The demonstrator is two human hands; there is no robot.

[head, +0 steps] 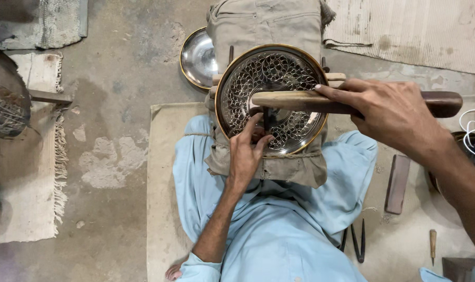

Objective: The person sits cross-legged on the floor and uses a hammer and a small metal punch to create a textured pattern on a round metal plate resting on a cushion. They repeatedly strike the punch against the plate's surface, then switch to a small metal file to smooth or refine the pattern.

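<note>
Right hand (pixel 396 112): grip wrapped around one long wooden mallet with dark handle end (pixel 310 102), index finger laid along the shaft. Long axis near horizontal, pale head end pointing left over the plate centre, dark end pointing right past the wrist.

Left hand (pixel 246 151): grip pinched on one short dark metal chisel (pixel 267 117), standing roughly upright, tip down on the plate surface, top end just under the mallet.

Beneath both: one round silver-coloured metal plate with gold rim and engraved scale pattern (pixel 295 73), face up, resting on a khaki cloth-covered work block (pixel 263 21) between the legs in light blue trousers (pixel 279 230).

Plates counted: two. Second, a plain polished metal plate with gold rim (pixel 195 57), partly tucked behind the cloth at upper left.

On the beige floor mat (pixel 161 172) to the right: one rectangular brown sharpening stone (pixel 397 183), one pair of dark metal dividers (pixel 358 243), one small wooden-handled punch (pixel 433 244). Each well apart from the plate.
</note>
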